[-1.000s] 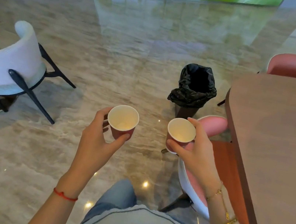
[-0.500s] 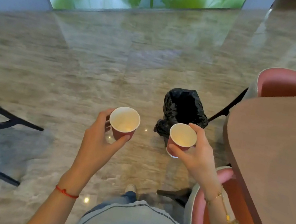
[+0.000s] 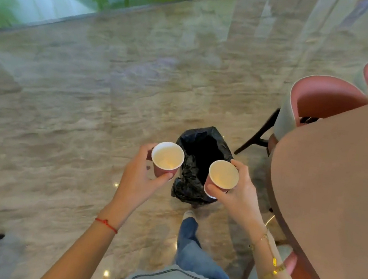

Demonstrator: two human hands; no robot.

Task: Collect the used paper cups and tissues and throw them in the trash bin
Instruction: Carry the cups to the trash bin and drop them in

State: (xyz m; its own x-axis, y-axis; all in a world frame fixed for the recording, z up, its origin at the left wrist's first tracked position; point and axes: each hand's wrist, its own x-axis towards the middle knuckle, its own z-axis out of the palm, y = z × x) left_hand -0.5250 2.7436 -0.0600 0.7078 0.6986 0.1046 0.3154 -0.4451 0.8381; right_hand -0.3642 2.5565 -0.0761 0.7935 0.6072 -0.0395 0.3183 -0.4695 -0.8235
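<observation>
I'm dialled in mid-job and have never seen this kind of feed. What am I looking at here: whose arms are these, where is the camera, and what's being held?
There is no machine: these are a person's bare arms, filmed by a wide-angle camera worn on their head, looking forward and down. The left hand grips one paper cup; the right hand grips a second paper cup. Both cups are upright, fingers curled round them. Between and just beyond the cups stands the trash bin, lined with a black bag, on a polished stone floor. At right is a brown table with pink chairs beside it. No tissues are visible.
</observation>
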